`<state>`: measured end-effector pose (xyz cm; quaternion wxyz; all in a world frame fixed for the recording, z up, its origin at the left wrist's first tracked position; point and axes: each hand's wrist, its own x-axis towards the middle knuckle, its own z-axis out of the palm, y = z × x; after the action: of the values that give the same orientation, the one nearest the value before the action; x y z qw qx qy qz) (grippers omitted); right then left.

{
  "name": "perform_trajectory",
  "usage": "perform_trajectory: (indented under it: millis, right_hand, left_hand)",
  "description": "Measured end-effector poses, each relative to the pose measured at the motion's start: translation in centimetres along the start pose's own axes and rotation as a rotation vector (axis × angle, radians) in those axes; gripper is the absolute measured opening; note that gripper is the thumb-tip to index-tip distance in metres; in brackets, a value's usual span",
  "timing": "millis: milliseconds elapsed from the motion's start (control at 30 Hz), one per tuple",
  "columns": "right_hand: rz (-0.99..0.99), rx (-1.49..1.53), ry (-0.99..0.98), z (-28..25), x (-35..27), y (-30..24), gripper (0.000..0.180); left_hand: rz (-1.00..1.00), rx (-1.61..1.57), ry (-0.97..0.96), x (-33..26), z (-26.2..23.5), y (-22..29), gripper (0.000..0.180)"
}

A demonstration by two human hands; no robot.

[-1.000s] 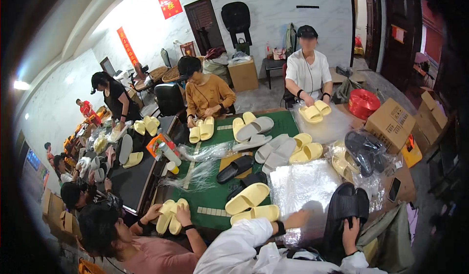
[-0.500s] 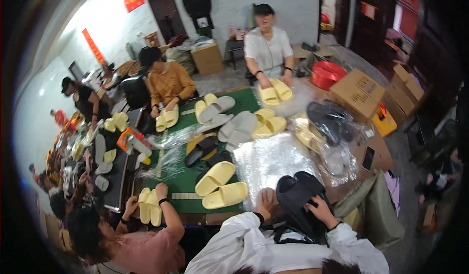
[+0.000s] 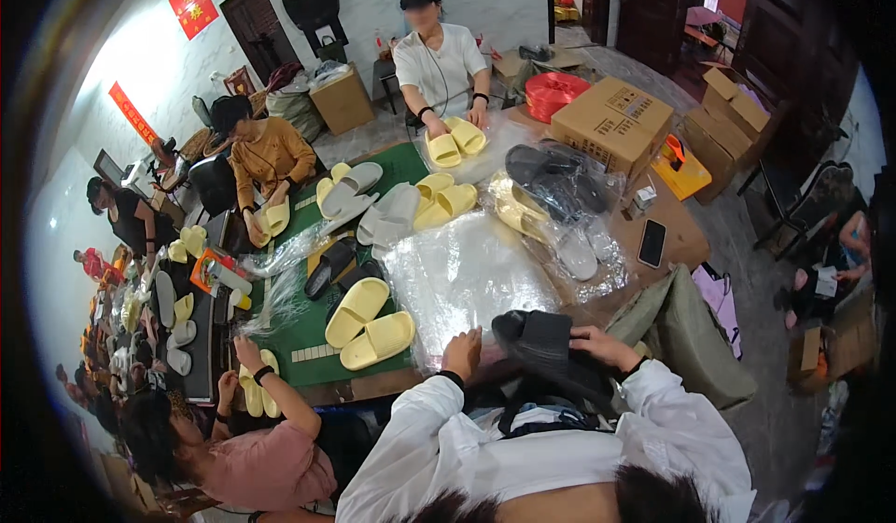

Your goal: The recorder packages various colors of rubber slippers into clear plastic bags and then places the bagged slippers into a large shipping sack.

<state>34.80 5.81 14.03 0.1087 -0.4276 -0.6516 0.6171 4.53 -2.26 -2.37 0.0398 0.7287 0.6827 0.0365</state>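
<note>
Crowded worktable [image 3: 308,336], right hand [image 3: 602,344] gripping black slippers [image 3: 541,336]

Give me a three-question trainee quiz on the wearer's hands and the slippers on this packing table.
1. True or false: the right hand rests on a pair of black foam slippers.
2. What does the left hand touch? A) clear plastic bags B) brown cardboard box C) black phone
3. Fill in: the pair of foam slippers on the green mat, left of the left hand, is pale ____.

Key: 1 true; 2 A; 3 yellow.
</note>
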Motion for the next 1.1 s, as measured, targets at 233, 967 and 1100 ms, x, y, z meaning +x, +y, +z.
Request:
perform_trajectory:
  millis: [233, 967, 1100]
  right_hand:
    - [-0.176, 0.155, -0.474, 1.1, 3.8, 6.5, 0.025]
    - [0.068, 0.159, -0.232, -0.4, 4.2, 6.8, 0.029]
    - [0.106, 0.274, -0.197, 0.5, 3.8, 4.3, 0.020]
  left_hand:
    - [0.041, 0.049, 0.208, 1.9, -3.1, 0.4, 0.018]
    - [0.237, -0.113, 0.063, 1.7, -0.4, -2.1, 0.031]
    - [0.126, -0.217, 0.037, 2.1, 0.7, -2.1, 0.033]
